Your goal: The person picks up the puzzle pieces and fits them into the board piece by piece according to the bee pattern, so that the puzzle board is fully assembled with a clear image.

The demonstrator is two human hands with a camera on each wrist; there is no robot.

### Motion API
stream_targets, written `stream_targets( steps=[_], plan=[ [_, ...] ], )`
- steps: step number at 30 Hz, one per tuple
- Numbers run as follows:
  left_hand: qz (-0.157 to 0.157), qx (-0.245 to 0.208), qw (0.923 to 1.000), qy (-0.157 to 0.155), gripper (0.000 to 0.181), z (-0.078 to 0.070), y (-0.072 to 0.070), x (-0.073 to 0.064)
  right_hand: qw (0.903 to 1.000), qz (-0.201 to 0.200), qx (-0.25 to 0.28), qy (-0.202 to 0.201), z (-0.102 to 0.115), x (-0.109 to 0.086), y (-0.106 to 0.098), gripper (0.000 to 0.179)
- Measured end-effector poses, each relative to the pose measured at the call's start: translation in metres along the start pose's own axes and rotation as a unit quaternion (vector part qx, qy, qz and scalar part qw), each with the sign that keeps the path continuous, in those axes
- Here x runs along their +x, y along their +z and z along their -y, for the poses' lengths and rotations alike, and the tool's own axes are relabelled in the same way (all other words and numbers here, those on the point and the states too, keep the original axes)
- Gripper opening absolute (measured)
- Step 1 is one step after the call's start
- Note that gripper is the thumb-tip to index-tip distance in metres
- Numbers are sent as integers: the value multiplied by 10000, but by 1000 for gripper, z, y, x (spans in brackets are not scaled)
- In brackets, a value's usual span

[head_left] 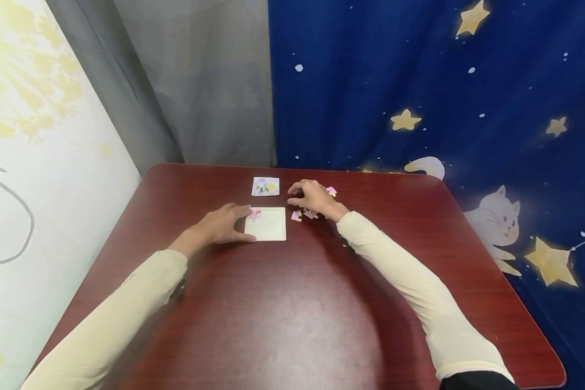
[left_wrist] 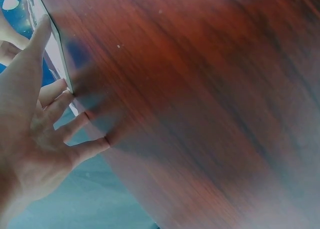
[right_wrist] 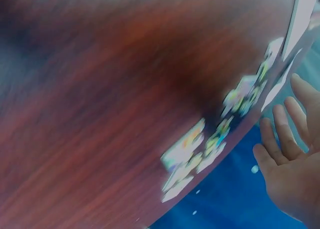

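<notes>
A white square puzzle tray (head_left: 271,230) lies on the table with one pink puzzle piece (head_left: 254,215) in its far left corner. My left hand (head_left: 219,223) rests at the tray's left side, thumb at the near corner and fingers spread toward the far corner. In the left wrist view, the outer fingers of that hand touch the tabletop. Above the loose puzzle pieces (head_left: 297,216), right of the tray, is my right hand (head_left: 313,196), fingers loosely bent. Nothing shows between those fingers in the right wrist view, where the pieces (right_wrist: 185,149) are blurred.
Beyond the tray lies a small picture card (head_left: 265,187) with a bee-like drawing. Part of the loose pieces is hidden under the right hand and forearm. A grey curtain (head_left: 214,97) and a blue star-patterned curtain (head_left: 351,108) hang behind the red-brown table (head_left: 283,314).
</notes>
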State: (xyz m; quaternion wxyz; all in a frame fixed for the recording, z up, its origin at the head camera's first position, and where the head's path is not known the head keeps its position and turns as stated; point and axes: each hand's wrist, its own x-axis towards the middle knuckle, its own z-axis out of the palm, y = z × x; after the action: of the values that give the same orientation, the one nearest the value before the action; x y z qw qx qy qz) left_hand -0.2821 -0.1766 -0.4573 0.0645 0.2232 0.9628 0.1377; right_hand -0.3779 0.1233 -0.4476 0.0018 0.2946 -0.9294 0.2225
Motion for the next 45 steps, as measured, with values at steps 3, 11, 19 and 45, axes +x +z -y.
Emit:
stream_targets(
  steps=[3,11,19,45],
  plan=[
    [-29,20,10000,33,99,2,0,0,9999,-41,-49,159,-10,0,-5,33],
    [17,-13,10000,44,98,2,0,0,9988,-166,-131,451,-31,-2,-14,33],
    [19,30,10000,83,96,0,-1,0,9966,-333,-85,745,-52,-5,-20,32],
    [157,34,9998,-71,99,2,-3,0,9892,-27,-164,1458,-58,2,-21,33]
  ],
)
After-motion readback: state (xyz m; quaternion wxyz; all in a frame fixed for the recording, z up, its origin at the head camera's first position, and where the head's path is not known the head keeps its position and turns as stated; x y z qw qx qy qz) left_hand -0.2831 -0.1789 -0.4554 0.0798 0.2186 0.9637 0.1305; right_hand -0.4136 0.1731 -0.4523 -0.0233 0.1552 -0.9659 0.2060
